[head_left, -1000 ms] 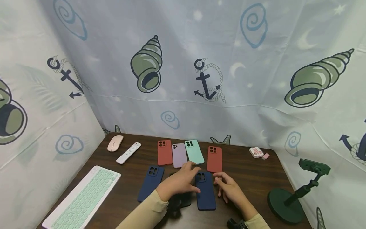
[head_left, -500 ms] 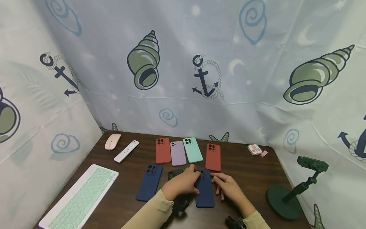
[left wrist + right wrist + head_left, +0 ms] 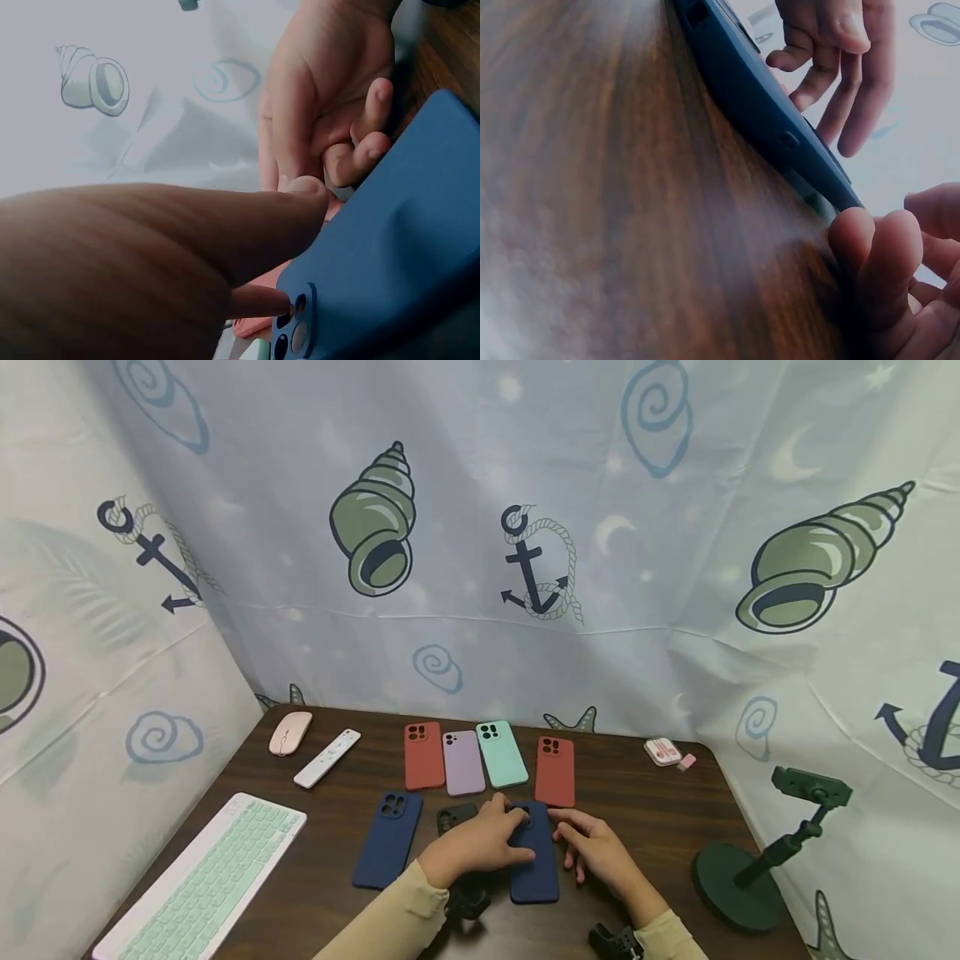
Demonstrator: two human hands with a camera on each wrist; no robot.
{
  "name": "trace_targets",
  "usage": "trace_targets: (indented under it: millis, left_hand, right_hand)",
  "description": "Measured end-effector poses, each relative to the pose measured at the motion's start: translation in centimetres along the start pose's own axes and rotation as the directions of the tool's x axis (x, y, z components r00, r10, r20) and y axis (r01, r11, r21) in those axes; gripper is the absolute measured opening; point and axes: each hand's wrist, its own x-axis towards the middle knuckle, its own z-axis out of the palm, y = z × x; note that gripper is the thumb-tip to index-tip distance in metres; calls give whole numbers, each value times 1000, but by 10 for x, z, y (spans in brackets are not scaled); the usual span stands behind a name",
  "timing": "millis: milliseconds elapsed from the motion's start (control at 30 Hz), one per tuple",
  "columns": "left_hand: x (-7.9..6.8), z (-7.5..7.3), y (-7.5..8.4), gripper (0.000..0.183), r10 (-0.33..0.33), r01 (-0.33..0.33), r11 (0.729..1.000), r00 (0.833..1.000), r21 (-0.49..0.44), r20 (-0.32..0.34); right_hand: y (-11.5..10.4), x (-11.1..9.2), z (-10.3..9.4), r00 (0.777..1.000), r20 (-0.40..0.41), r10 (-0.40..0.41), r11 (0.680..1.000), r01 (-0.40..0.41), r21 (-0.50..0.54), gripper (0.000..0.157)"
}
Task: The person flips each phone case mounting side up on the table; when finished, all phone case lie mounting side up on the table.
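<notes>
A dark blue phone case (image 3: 536, 864) lies on the table between my two hands, its camera cutouts at the far end. My left hand (image 3: 483, 839) reaches over its left side, thumb above the case and a finger at the cutouts in the left wrist view. Beside its right edge is my right hand (image 3: 598, 850), fingers loosely bent; in the right wrist view its fingertips (image 3: 889, 251) are right at the case's corner. A black phone case (image 3: 454, 817) is partly hidden under my left hand. Left of that lies another blue phone case (image 3: 387, 842).
Behind are a red case (image 3: 424, 757), a lilac case (image 3: 464, 764), a mint case (image 3: 502, 756) and a second red case (image 3: 555, 772). At left are a keyboard (image 3: 206, 877), a remote (image 3: 327, 758) and a mouse (image 3: 290, 732). A green stand (image 3: 738, 887) is at right.
My left hand has moved right and lowered onto the blue case, uncovering the top of the black case. My right hand stays beside the blue case's edge. The head view has shifted slightly.
</notes>
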Motion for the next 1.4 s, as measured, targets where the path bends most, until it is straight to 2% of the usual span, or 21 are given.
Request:
trace_targets:
  millis: [133,300,667,967,1167,1400]
  left_hand:
    - [-4,-2,0,64,-4,6,998,1000,-58,24]
    - [-7,-5,-3,64,15,-12,992,1000,-128,24]
    - [-6,-2,-2,71,36,-37,976,999,-213,-10]
    - [-4,2,5,77,23,-28,977,999,-212,-30]
    - [-2,5,16,84,-20,1,971,997,-238,-76]
    - [-6,0,21,85,-56,36,953,997,-302,-59]
  right_hand:
    - [3,-1,1,999,22,-26,999,26,28,42]
    - [5,0,2,997,46,-66,996,63,55,48]
    - [7,-1,3,989,89,-120,993,121,-14,58]
    - [3,-3,1,983,104,-148,987,153,-39,67]
    - [0,-2,0,985,92,-148,985,155,-72,69]
    - [2,0,0,981,104,-164,983,172,-67,68]
